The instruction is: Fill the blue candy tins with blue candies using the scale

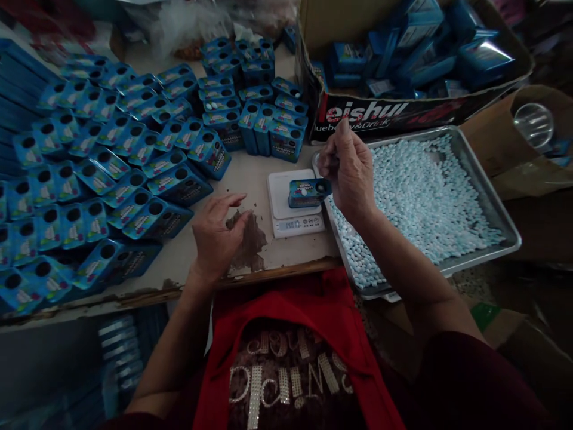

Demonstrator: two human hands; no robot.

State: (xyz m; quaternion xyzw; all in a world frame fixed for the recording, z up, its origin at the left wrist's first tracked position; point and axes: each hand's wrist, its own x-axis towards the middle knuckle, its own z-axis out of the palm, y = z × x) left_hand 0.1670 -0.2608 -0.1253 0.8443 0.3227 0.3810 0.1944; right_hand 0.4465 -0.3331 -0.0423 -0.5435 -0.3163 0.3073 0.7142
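Observation:
A small blue candy box (302, 193) lies on the white digital scale (277, 200), its round opening towards my right hand (349, 167). The scale's display is lit, but its digits are hard to read. My right hand is beside that opening, above the edge of the tray, with fingers curled in and thumb pointing up. Whatever the curled fingers may hold is hidden. Over the worn tabletop left of the scale, my left hand (219, 233) hovers with thumb and fingers apart, holding nothing. Pale blue and white candies (425, 191) cover the metal tray (492, 185) at the right.
Rows of blue boxes with round openings (111, 164) fill the table's left side. More stand behind the scale (286, 134). A cardboard carton (358, 122) at the back right holds several blue packs. A brown paper bag (496, 152) stands right of the tray.

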